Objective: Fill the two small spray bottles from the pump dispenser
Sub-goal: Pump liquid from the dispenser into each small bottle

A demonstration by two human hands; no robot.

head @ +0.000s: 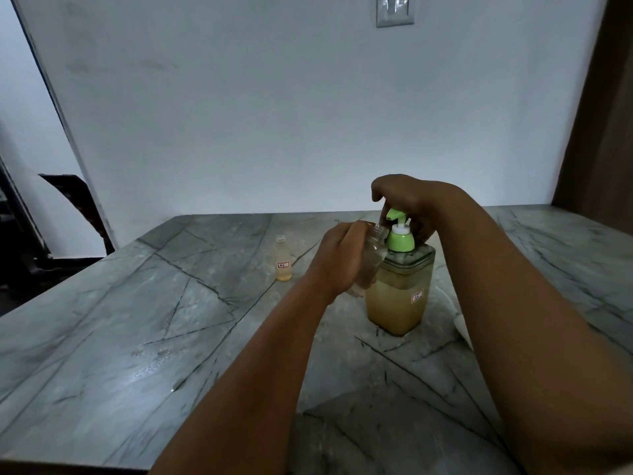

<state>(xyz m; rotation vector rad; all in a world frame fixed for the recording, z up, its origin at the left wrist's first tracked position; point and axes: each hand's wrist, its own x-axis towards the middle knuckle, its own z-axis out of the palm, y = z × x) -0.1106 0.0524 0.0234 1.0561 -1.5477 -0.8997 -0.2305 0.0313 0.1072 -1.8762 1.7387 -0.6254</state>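
Note:
A square clear pump dispenser [397, 303] with yellowish liquid and a green pump head [399, 234] stands on the grey marble table [137, 337]. My left hand [342, 258] grips a small clear bottle [371, 255], tilted with its open neck under the green spout. My right hand [407, 200] lies over the pump head from above, fingers curled around it. A second small bottle [283, 258], uncapped and holding yellowish liquid with a small label, stands upright to the left of my hands.
A white wall rises behind the table, with a light switch plate [394, 10] high up. A dark wooden frame [596, 114] stands at the right, and dark furniture [68, 217] sits off the table's left edge.

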